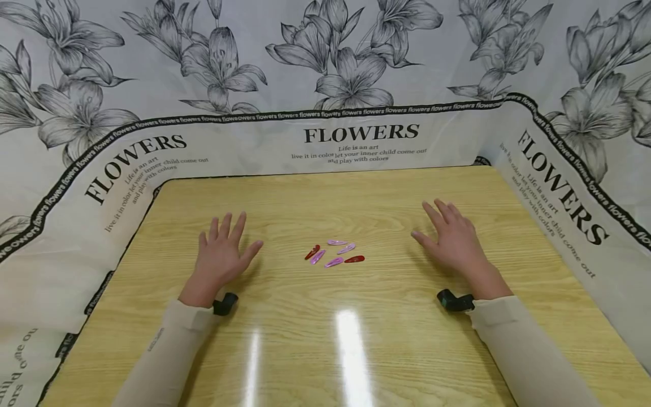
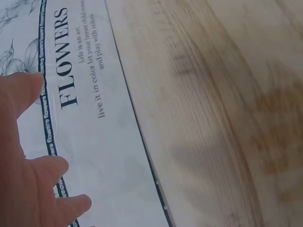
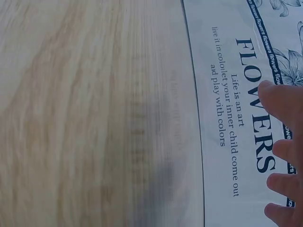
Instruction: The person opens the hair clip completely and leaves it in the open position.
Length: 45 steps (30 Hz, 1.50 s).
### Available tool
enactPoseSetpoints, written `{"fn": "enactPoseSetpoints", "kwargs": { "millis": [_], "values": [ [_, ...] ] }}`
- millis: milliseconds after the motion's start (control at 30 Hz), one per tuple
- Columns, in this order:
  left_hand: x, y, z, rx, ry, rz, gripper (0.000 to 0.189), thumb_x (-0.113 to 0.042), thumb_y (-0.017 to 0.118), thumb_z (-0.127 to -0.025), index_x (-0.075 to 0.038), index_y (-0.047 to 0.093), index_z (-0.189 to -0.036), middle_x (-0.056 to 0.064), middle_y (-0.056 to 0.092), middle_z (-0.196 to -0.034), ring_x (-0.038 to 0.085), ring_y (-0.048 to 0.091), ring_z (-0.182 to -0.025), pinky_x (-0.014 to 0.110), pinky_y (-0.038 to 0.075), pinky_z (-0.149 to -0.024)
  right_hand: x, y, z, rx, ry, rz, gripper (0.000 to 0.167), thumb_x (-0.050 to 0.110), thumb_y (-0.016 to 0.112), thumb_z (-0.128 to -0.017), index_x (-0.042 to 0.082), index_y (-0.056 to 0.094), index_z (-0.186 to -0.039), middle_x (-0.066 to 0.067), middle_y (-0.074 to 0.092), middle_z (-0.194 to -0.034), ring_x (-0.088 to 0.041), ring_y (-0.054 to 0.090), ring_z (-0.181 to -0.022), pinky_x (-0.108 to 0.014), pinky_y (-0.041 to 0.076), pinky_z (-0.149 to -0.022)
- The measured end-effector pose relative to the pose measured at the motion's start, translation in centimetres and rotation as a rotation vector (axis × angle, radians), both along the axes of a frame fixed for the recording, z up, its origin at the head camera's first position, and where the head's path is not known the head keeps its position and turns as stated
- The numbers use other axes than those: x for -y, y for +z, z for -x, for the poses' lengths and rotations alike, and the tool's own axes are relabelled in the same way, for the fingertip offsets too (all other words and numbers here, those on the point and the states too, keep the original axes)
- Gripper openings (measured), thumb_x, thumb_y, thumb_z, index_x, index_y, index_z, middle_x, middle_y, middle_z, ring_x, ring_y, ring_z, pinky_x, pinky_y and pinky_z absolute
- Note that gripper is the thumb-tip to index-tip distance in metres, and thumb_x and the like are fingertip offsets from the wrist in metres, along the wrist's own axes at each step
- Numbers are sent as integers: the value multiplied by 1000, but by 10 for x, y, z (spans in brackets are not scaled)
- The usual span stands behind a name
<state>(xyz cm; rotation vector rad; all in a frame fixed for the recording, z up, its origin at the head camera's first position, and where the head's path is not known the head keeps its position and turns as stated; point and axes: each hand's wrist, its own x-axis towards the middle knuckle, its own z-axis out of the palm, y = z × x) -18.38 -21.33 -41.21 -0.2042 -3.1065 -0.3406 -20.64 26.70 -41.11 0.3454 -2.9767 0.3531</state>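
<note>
Several snap hair clips lie in a loose cluster near the middle of the table. Two are red: one red clip point(image 1: 312, 252) on the left, another red clip point(image 1: 354, 259) on the right. Between and behind them are pink and lilac ones, among them a pink clip point(image 1: 334, 262) in front and a lilac clip point(image 1: 337, 242) at the back. My left hand point(image 1: 220, 252) is held to the left of the cluster, fingers spread and holding nothing. To the right of the clips, my right hand point(image 1: 452, 237) is likewise spread and holds nothing. Both wrist views show only fingers, table and cloth.
The wood-grain table point(image 1: 285, 316) has bright light reflections toward its front. A white cloth point(image 1: 244, 141) printed with flowers and lettering stands along the back and both sides. Black wrist cameras point(image 1: 455, 301) sit at the cuffs of the pale sleeves.
</note>
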Motion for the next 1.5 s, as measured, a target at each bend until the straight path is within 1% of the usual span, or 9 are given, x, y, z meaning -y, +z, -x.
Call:
{"fn": "enactPoseSetpoints", "kwargs": {
  "millis": [133,300,633,800,933,1100,1200,1333,1500],
  "values": [
    [-7,0,2,-8,-16,5,83,-67,33,-95,-18,7,-157,20,9,-162,47,4,-147,70,9,-111,5,0,0,27,11,1,77,58,44,-96,14,21,-155,-22,21,-158,-48,17,-144,-71,22,-105],
    [-15,2,2,-10,-34,7,82,-64,36,-96,-18,9,-157,19,10,-162,46,5,-147,68,10,-112,15,-3,1,53,50,14,76,57,45,-96,14,21,-155,-20,21,-158,-46,18,-144,-72,25,-103],
    [-35,3,6,-15,-71,27,80,-63,37,-96,-19,10,-157,18,13,-161,43,6,-148,66,12,-113,26,-6,1,34,94,-8,74,54,49,-96,12,27,-153,-19,25,-157,-43,22,-144,-69,30,-104],
    [-46,5,6,-25,-85,33,78,-62,37,-96,-20,11,-157,16,15,-162,41,7,-149,65,12,-114,30,-5,1,25,113,-13,73,53,49,-96,13,27,-153,-18,26,-157,-42,22,-144,-67,28,-106],
    [-51,6,6,-32,-97,62,77,-61,37,-97,-20,13,-157,15,17,-161,41,10,-149,64,14,-114,34,-5,1,32,131,-11,71,51,51,-96,13,29,-153,-17,27,-156,-41,23,-144,-65,28,-107],
    [-57,6,5,-55,-114,84,74,-58,39,-97,-17,20,-156,16,24,-159,41,16,-147,64,19,-113,41,-4,0,6,156,-10,66,43,56,-95,13,36,-150,-16,34,-153,-40,29,-142,-63,31,-106],
    [-61,5,5,-67,-123,92,73,-57,41,-97,-17,24,-155,17,27,-158,41,19,-146,64,21,-112,45,-3,0,5,159,-14,64,41,57,-95,13,38,-148,-16,37,-152,-39,32,-140,-63,32,-106],
    [-68,1,5,-66,-133,102,72,-57,41,-97,-17,25,-154,16,29,-157,41,21,-146,63,23,-112,48,-3,-1,32,162,-26,61,41,55,-95,12,40,-147,-16,39,-150,-39,34,-139,-63,32,-105],
    [-73,1,3,-78,-139,104,71,-56,43,-96,-17,28,-153,16,33,-154,40,26,-144,63,25,-111,53,-6,-1,15,200,-33,58,40,57,-95,11,46,-143,-17,46,-145,-39,42,-134,-62,36,-103]
  ]
}}
